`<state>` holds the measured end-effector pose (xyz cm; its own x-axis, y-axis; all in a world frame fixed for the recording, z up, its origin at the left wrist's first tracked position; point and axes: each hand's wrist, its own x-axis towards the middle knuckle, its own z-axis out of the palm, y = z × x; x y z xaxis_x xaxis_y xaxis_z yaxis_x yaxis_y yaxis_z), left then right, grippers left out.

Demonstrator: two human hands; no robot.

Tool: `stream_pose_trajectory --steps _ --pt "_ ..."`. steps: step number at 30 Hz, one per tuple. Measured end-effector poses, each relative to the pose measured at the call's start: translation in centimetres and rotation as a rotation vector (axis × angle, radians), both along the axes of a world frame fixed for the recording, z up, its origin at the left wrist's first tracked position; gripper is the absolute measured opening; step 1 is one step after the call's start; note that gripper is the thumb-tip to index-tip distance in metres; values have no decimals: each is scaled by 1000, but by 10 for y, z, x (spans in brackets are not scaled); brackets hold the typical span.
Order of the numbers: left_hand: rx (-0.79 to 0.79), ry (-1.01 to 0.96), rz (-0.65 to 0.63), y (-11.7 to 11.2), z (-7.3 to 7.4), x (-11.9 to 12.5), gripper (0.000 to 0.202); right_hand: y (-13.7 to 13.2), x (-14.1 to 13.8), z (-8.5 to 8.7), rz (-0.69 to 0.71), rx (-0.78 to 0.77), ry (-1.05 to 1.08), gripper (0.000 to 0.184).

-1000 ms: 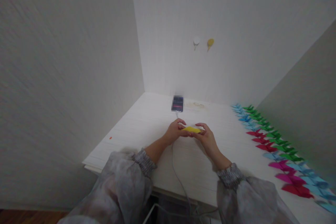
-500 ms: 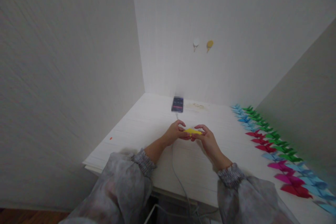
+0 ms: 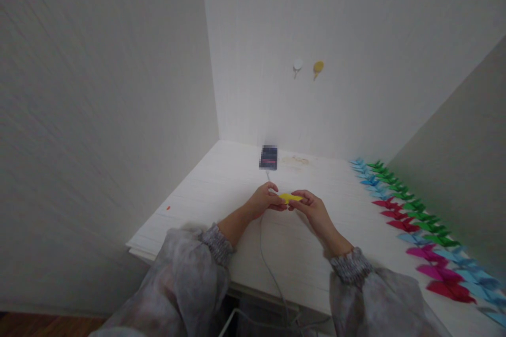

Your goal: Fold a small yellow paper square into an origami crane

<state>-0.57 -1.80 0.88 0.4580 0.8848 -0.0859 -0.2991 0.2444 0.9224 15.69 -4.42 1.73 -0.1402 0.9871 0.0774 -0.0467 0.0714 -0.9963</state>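
Between my two hands, above the white table, is a small piece of folded yellow paper [image 3: 290, 198]. My left hand [image 3: 265, 201] pinches its left end between thumb and fingers. At its right end, my right hand [image 3: 310, 204] has thumb and fingers closed on the paper. The fingertips partly cover it, so the exact shape of the folds is hard to make out. Behind my left hand, a pale cable [image 3: 264, 250] runs across the table.
Folded paper cranes in green [image 3: 415, 205], blue, red and pink stand in rows along the table's right side. A phone-like device [image 3: 269, 158] stands by the back wall. Two hooks, white [image 3: 298, 66] and yellow [image 3: 318, 67], are on that wall. An orange scrap [image 3: 168, 208] lies left.
My right fingers have come down closer around the yellow paper, which is tilted slightly differently. The whole view has shifted a little. Both hands keep their hold.
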Motion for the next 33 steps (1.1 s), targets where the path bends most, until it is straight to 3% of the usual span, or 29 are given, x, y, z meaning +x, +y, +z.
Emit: stream_pose_trajectory --steps 13,19,24,33 --pt "40 -11 -17 -3 4 2 47 0 -1 0 -76 -61 92 27" --pt "100 19 8 -3 7 2 46 -3 -6 5 -85 -17 64 46" --pt "96 92 -64 -3 5 -1 47 -2 -4 2 -33 23 -77 24" --pt "140 112 -7 -3 2 5 33 -2 -5 1 -127 27 -178 18"
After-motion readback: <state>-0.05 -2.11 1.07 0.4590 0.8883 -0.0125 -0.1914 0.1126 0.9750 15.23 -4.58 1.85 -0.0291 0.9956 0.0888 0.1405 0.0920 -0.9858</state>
